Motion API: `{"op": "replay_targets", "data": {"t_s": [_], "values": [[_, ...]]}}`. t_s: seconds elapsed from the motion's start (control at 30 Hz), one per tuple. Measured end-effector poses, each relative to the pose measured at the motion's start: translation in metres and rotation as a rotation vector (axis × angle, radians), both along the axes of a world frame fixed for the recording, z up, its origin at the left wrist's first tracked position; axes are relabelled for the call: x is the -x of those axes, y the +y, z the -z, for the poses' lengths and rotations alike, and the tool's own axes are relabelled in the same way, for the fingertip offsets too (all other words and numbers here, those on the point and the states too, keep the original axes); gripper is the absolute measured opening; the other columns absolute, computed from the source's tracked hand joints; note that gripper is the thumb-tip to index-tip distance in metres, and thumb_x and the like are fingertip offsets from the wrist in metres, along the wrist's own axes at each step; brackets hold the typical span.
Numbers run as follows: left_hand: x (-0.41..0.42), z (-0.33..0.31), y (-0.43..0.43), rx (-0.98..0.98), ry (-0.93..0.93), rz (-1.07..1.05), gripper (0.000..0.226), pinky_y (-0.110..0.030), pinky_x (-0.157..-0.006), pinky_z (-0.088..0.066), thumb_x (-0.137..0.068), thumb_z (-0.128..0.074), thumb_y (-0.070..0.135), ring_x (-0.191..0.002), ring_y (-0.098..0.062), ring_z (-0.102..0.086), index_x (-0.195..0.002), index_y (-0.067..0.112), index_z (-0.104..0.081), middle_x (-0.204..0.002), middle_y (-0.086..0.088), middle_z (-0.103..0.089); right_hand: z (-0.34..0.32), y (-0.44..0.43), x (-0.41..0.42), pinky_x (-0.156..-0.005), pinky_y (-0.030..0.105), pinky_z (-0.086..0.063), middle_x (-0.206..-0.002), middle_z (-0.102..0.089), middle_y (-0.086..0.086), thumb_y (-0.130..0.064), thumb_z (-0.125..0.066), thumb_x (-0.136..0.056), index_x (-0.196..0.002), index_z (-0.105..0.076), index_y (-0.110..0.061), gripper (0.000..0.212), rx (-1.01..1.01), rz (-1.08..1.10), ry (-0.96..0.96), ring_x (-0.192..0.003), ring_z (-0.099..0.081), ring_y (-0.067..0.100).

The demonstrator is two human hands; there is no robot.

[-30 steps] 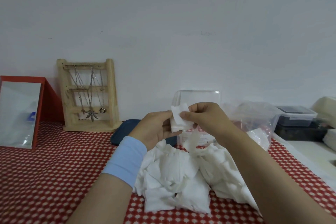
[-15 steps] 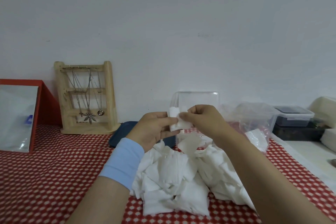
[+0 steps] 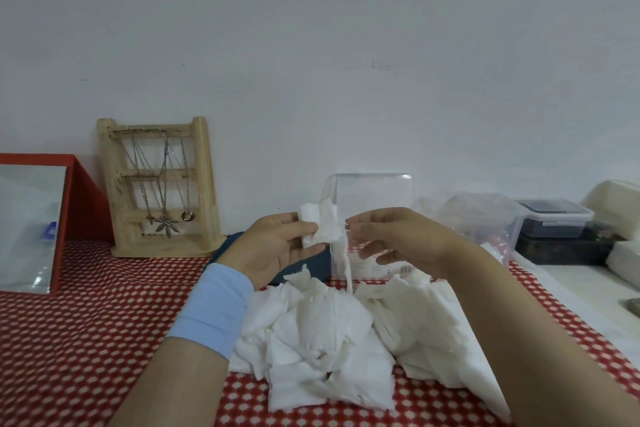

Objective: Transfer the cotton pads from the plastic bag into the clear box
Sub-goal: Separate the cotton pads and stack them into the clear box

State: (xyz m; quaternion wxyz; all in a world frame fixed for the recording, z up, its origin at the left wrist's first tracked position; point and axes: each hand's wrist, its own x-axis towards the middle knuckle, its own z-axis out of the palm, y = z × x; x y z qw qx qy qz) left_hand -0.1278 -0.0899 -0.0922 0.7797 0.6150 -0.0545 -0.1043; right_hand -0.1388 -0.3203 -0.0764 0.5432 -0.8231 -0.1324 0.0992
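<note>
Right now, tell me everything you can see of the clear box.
The clear box looks like see-through plastic with rounded top corners. It stands upright on the red checked cloth, behind the left hand and right hand. A small label with a red strip shows low on its front. The pile of cotton pads lies just in front; the crumpled plastic bag sits at its right.

One wide-angle head view faces forward and down, close over the tablecloth [image 3: 86,340], toward the wall [image 3: 311,45].

The red-dotted table [image 3: 86,340] bears cotton pads [image 3: 322,340], clear box [image 3: 374,198], plastic bag [image 3: 485,215], jewellery stand [image 3: 204,184] and mirror [image 3: 27,225].
</note>
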Motion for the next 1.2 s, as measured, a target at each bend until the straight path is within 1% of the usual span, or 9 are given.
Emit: {"op": "replay_targets", "data": {"t_s": [0.07, 0.13, 0.27, 0.4, 0.57, 0.83, 0.97, 1.1, 1.2], "values": [[0.000, 0.001, 0.001, -0.004, -0.015, -0.010, 0.025, -0.023, -0.073, -0.061, -0.098, -0.058, 0.000, -0.099, -0.021, -0.075, -0.121, -0.005, -0.065, -0.112, -0.015, -0.076, -0.003, 0.002, 0.006, -0.099, 0.034, -0.051, -0.118, -0.071, -0.012, -0.058, -0.074, -0.078, -0.119, -0.066, -0.041, 0.045, 0.147, -0.115, 0.036, -0.107, -0.069, 0.007], [-0.001, 0.002, 0.002, 0.000, -0.019, 0.001, 0.024, -0.022, -0.074, -0.061, -0.099, -0.057, 0.001, -0.104, -0.023, -0.073, -0.121, -0.005, -0.065, -0.114, -0.016, -0.075, -0.002, 0.009, 0.008, -0.098, 0.034, -0.051, -0.117, -0.072, -0.013, -0.058, -0.078, -0.071, -0.123, -0.061, -0.043, 0.057, 0.193, -0.163, 0.038, -0.107, -0.070, 0.008], [-0.001, 0.001, 0.003, 0.036, -0.008, 0.015, 0.020, -0.025, -0.075, -0.062, -0.100, -0.054, 0.000, -0.093, -0.019, -0.075, -0.114, -0.002, -0.068, -0.107, -0.014, -0.077, -0.001, 0.014, 0.008, -0.080, 0.030, -0.047, -0.085, -0.075, -0.005, -0.026, -0.084, -0.081, -0.109, -0.076, -0.019, 0.030, 0.175, -0.152, -0.001, -0.077, -0.066, 0.012], [-0.003, 0.002, 0.005, 0.062, 0.011, -0.044, 0.020, -0.029, -0.074, -0.063, -0.099, -0.058, 0.002, -0.092, -0.021, -0.075, -0.116, -0.004, -0.067, -0.106, -0.015, -0.077, -0.004, 0.003, 0.008, -0.069, 0.026, -0.046, -0.078, -0.073, 0.002, -0.024, -0.083, -0.083, -0.083, -0.078, -0.015, 0.010, 0.199, -0.096, -0.009, -0.069, -0.062, 0.012], [-0.006, 0.007, -0.001, -0.072, -0.013, -0.216, 0.022, -0.027, -0.065, -0.062, -0.093, -0.070, 0.005, -0.094, -0.024, -0.074, -0.114, 0.001, -0.069, -0.107, -0.015, -0.076, -0.013, -0.008, 0.007, -0.063, 0.027, -0.045, -0.080, -0.074, 0.002, -0.017, -0.077, -0.089, -0.090, -0.075, -0.010, 0.008, 0.072, 0.036, -0.088, -0.071, -0.069, 0.016], [0.002, 0.005, -0.015, -0.144, -0.086, -0.114, 0.021, -0.025, -0.071, -0.061, -0.094, -0.070, 0.012, -0.093, -0.020, -0.077, -0.113, 0.003, -0.072, -0.101, -0.010, -0.079, -0.019, 0.023, 0.016, -0.061, 0.027, -0.052, -0.089, -0.078, 0.013, -0.008, -0.076, -0.087, -0.096, -0.071, -0.003, 0.012, -0.297, 0.086, -0.018, -0.078, -0.077, 0.022], [0.004, 0.004, -0.021, -0.052, -0.071, -0.059, 0.022, -0.028, -0.078, -0.063, -0.099, -0.060, 0.009, -0.098, -0.025, -0.076, -0.117, -0.001, -0.070, -0.106, -0.015, -0.077, -0.009, 0.039, 0.015, -0.043, 0.020, -0.037, -0.078, -0.077, 0.010, -0.017, -0.083, -0.082, -0.092, -0.071, -0.001, 0.022, -0.174, 0.262, -0.095, -0.058, -0.070, 0.017], [0.005, 0.004, -0.022, -0.003, -0.070, -0.020, 0.026, -0.028, -0.079, -0.062, -0.101, -0.057, 0.012, -0.103, -0.026, -0.074, -0.121, -0.002, -0.069, -0.111, -0.016, -0.076, -0.006, 0.039, 0.011, -0.049, 0.020, -0.047, -0.073, -0.072, 0.015, -0.019, -0.084, -0.079, -0.079, -0.072, -0.004, 0.019, -0.073, 0.364, -0.180, -0.050, -0.054, 0.012], [0.005, 0.003, -0.021, 0.003, -0.071, -0.012, 0.028, -0.028, -0.078, -0.062, -0.102, -0.057, 0.013, -0.102, -0.025, -0.075, -0.122, -0.003, -0.068, -0.111, -0.016, -0.076, -0.008, 0.038, 0.009, -0.044, 0.015, -0.043, -0.062, -0.065, -0.002, -0.019, -0.083, -0.080, -0.080, -0.073, -0.004, 0.018, -0.043, 0.372, -0.185, -0.040, -0.049, 0.003]]}}
